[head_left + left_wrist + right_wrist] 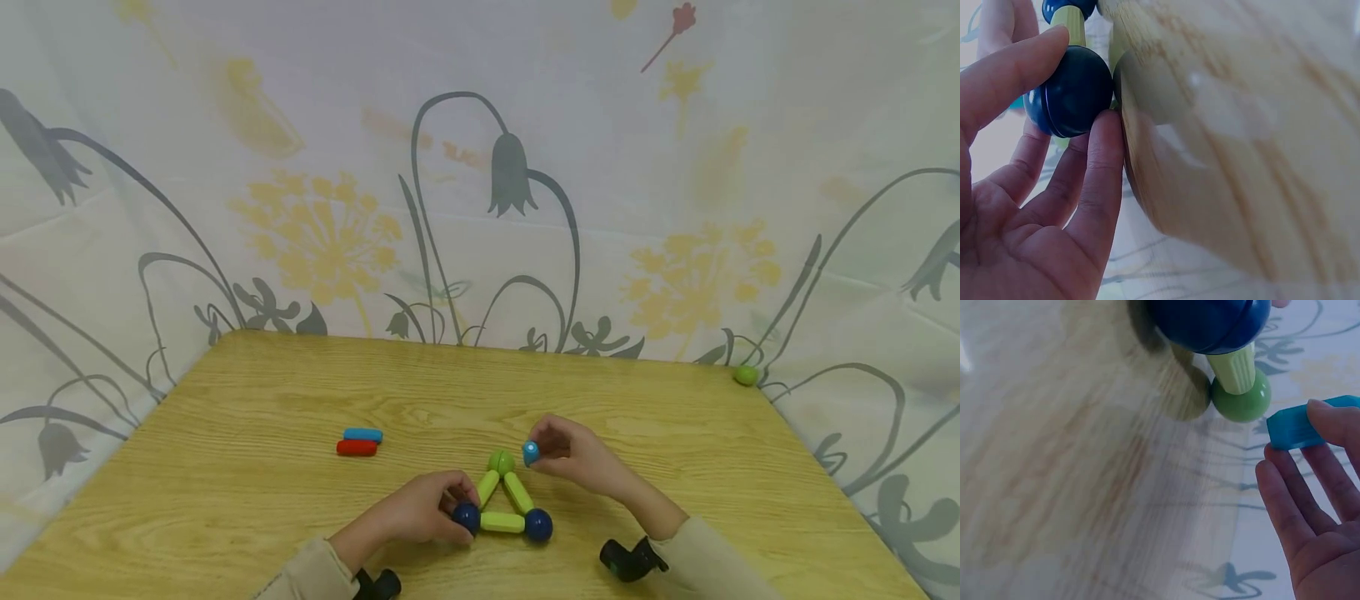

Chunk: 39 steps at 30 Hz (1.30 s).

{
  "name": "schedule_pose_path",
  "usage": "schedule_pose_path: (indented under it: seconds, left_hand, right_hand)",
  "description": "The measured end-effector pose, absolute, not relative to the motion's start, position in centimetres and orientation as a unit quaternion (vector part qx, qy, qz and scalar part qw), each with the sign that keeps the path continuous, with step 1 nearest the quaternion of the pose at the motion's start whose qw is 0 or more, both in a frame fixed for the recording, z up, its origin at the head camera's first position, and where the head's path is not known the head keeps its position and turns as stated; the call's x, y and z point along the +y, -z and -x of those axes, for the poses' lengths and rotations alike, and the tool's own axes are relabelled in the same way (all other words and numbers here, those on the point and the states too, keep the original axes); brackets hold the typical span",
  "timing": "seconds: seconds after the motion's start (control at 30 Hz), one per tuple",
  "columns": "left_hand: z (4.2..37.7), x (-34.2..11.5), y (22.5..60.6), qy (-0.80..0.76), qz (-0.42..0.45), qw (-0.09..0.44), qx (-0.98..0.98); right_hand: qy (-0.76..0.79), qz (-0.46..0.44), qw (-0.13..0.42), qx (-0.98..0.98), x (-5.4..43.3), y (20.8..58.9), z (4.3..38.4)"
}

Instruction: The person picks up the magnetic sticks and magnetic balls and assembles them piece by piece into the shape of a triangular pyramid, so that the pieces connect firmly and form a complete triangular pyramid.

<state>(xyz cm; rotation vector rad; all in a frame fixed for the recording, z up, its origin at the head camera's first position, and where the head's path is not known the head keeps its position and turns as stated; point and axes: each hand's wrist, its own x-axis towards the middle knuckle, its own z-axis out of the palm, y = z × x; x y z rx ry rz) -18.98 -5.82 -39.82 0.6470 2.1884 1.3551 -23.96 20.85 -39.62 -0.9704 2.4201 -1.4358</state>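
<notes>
A flat triangle of three yellow-green rods, such as the front rod (502, 522), lies on the table. Its corners are a green ball (501, 462) at the back, a dark blue ball (538, 525) at front right and another dark blue ball (1079, 90) at front left. My left hand (429, 508) holds the front-left ball between thumb and fingers. Just right of the green ball, my right hand (581, 457) pinches a blue rod (1297, 427) by thumb and fingertips. That rod's end faces the green ball, with a gap between them in the head view.
Left of the triangle lie a loose blue rod (363, 435) and a red rod (357, 448), side by side. A green ball (747, 375) sits at the table's back right corner. Behind the wooden table (225, 500) hangs a flower-patterned cloth (465, 250).
</notes>
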Motion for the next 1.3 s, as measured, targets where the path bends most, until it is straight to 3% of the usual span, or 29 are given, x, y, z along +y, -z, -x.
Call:
schedule_pose_path:
  seconds: [0.37,0.73,1.2,1.3]
  left_hand:
    - [19.0,-5.9,39.8,-0.501,-0.239,0.242,0.796]
    - [19.2,-7.4,40.2,-0.506,-0.238,0.222,0.799]
    - [20.1,-15.9,39.6,-0.438,-0.167,0.020,0.883]
    - [20.5,-17.2,39.6,-0.409,-0.146,0.003,0.901]
  right_hand:
    - [0.440,0.381,0.105,0.806,18.0,38.9,25.7]
    - [0.384,0.377,0.134,0.832,18.0,39.8,26.0]
    - [0.421,0.379,0.156,0.809,18.4,40.8,26.2]
    - [0.420,0.381,0.154,0.809,18.5,40.9,26.3]
